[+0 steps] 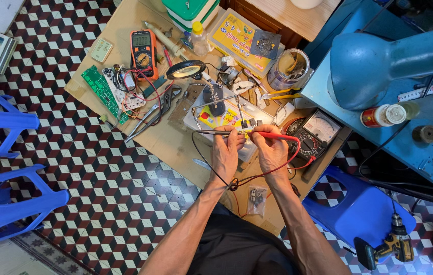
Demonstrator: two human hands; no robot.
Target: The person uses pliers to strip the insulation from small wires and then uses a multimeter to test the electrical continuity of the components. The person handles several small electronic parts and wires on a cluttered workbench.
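Note:
My left hand (225, 153) grips a black test probe (214, 132) that points right. My right hand (272, 149) grips a red test probe (277, 136) that points left. Both tips meet at a small dark component (253, 123) clamped in a helping-hands stand (216, 99) over a clear plastic box (226, 118) with a yellow and red label. The probes' red and black leads (236, 182) loop down under my wrists. An analog meter (314, 133) lies just right of my right hand.
On the wooden table (124, 35) lie an orange digital multimeter (143, 48), a green circuit board (100, 91), pliers (150, 116), a magnifier (186, 69) and a yellow box (242, 35). Blue plastic stools (7, 198) stand left; a cordless drill (387, 247) lies at lower right.

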